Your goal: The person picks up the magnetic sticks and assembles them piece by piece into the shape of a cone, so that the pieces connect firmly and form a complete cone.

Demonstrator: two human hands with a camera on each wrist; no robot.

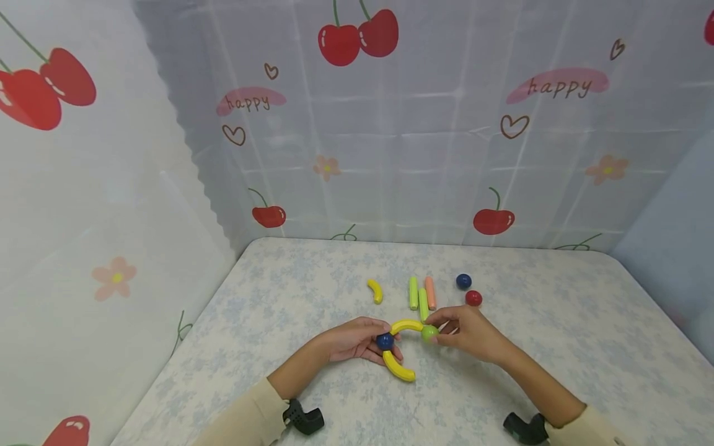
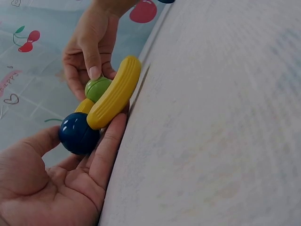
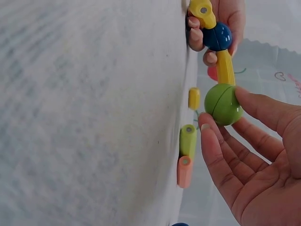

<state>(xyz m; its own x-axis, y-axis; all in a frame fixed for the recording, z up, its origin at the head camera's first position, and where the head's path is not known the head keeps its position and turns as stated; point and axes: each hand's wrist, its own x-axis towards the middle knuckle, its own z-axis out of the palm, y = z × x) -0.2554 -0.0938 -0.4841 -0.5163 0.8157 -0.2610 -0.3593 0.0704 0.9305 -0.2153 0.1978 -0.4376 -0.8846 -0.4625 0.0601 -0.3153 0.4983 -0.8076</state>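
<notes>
Gripping a dark blue plastic ball [image 1: 384,341] joined to two curved yellow plastic sticks [image 1: 398,367], left hand [image 1: 351,341] fingers curled, right hand [image 1: 471,333] pinching the green plastic ball [image 1: 429,333], above pale floral tabletop [image 1: 558,322], near loose green and orange sticks [image 1: 421,294].

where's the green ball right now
In the head view the green ball sits just right of table centre, pinched by the right hand at the end of a yellow curved piece.

blue ball [image 3: 180,224] cut off (bottom edge)
</notes>
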